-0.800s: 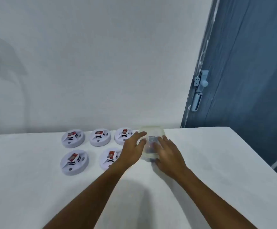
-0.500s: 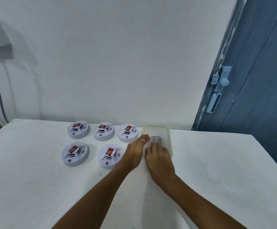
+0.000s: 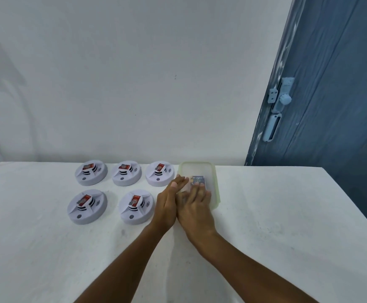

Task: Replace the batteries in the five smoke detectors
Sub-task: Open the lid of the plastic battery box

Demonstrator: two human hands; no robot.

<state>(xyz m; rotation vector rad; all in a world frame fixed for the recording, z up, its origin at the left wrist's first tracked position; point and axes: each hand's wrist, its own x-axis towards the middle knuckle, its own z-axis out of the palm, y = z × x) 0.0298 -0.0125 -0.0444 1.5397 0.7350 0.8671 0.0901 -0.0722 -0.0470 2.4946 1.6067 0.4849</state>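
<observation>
Several white round smoke detectors lie on the white table in two rows, each with a red battery on top: back left (image 3: 91, 172), back middle (image 3: 126, 173), back right (image 3: 159, 173), front left (image 3: 87, 206), front right (image 3: 136, 206). To their right stands a clear plastic box (image 3: 213, 174) with a greenish rim. A dark battery pack (image 3: 197, 179) lies inside it. My left hand (image 3: 169, 201) rests with straight fingers against the box's left side. My right hand (image 3: 195, 207) lies flat over the box's near half, fingertips at the pack.
The white table (image 3: 276, 215) meets a white wall at the back. A blue door (image 3: 335, 88) with a latch (image 3: 281, 99) stands at the right, just beyond the table's right edge.
The view shifted while both hands stayed at the box. My right hand slid from the box's right side onto its near half. My left hand drew in beside it.
</observation>
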